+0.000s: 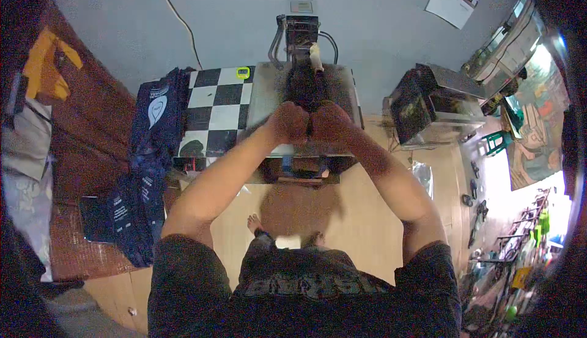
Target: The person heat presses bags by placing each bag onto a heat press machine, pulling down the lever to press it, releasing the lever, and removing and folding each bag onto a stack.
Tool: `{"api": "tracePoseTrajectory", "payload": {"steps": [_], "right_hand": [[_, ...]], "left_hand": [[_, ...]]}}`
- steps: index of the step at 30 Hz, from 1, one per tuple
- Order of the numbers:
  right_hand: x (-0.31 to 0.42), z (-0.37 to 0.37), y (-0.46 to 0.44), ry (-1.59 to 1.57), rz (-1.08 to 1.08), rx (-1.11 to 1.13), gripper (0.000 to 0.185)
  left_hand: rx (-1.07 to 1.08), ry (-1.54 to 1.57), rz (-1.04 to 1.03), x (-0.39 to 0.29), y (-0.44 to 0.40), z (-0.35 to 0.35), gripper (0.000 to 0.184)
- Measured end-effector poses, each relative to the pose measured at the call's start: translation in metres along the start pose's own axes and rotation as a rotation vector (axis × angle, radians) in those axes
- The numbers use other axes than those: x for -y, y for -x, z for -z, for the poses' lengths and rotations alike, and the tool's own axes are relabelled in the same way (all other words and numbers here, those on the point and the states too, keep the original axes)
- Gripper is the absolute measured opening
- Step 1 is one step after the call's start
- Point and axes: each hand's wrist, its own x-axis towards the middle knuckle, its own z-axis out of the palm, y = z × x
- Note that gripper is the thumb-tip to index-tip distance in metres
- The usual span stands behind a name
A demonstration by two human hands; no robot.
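Note:
My left hand [290,121] and my right hand [331,121] are side by side over the front part of a grey flat plate [260,90]. Both look rounded, with fingers curled and mostly in shadow. A dark shape [304,87] lies just beyond them; whatever they grip is too dark to make out. Behind the plate rises a black machine [301,31] that resembles a heat press, with a small box [301,6] on top, bent hoses or cables at its sides and a pale grip-like piece [316,58].
Left of the plate is a black-and-white checkered surface [224,121] with a yellow-green timer [243,72]. Dark printed cloth [158,113] hangs beside it. A dark open-fronted cabinet [434,108] stands to the right. A calendar [454,1] hangs on the wall, and a green stool [496,143] is farther right.

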Motion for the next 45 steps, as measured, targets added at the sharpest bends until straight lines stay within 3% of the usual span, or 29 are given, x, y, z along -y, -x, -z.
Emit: {"api": "tracePoseTrajectory", "payload": {"steps": [2, 6, 9, 13, 16, 17, 21, 24, 28, 32, 37, 39, 41, 45], "right_hand": [[0.006, 0.004, 0.003, -0.061, -0.024, -0.043, 0.025], [0.013, -0.020, 0.007, -0.039, -0.060, -0.003, 0.026], [0.000, -0.048, 0.003, 0.031, -0.079, 0.095, 0.027], [-0.002, -0.060, 0.014, -0.124, -0.045, -0.187, 0.027], [0.006, -0.040, 0.009, 0.049, -0.075, 0.114, 0.025], [0.007, -0.037, 0.011, 0.048, -0.080, 0.116, 0.025], [0.005, -0.034, 0.007, 0.042, 0.000, 0.193, 0.025], [0.008, -0.033, 0.012, -0.021, -0.009, -0.019, 0.023], [0.016, -0.012, 0.015, 0.089, 0.082, 0.060, 0.020], [0.007, -0.032, 0.010, 0.076, -0.032, 0.013, 0.021], [-0.001, -0.042, 0.009, 0.045, -0.003, 0.018, 0.022], [-0.002, -0.054, 0.012, -0.077, 0.045, -0.274, 0.021], [-0.004, -0.065, 0.016, -0.141, 0.073, -0.413, 0.020], [0.002, -0.038, 0.014, 0.057, 0.162, -0.262, 0.020]], "left_hand": [[0.023, 0.040, 0.030, 0.000, 0.002, -0.008, 0.018], [-0.166, -0.118, -0.085, 0.002, 0.007, -0.058, 0.017], [-0.038, -0.231, -0.001, -0.005, 0.002, -0.059, 0.016], [-0.017, 0.012, 0.055, -0.004, 0.002, -0.054, 0.015], [0.119, -0.098, 0.057, -0.010, -0.002, -0.041, 0.016], [0.191, -0.146, 0.062, -0.014, -0.001, -0.039, 0.016], [0.094, -0.225, 0.025, -0.008, -0.002, -0.054, 0.018], [0.030, -0.187, 0.030, -0.007, 0.000, -0.056, 0.019], [0.006, -0.054, 0.095, -0.010, 0.007, -0.039, 0.019], [0.045, -0.139, 0.047, -0.008, 0.003, -0.054, 0.020], [0.016, -0.134, 0.049, -0.010, 0.004, -0.049, 0.022], [0.050, -0.122, 0.086, -0.014, 0.002, -0.040, 0.023], [0.120, -0.090, 0.168, -0.020, 0.002, -0.028, 0.026], [0.059, -0.083, 0.126, -0.017, 0.001, -0.035, 0.029]]}}
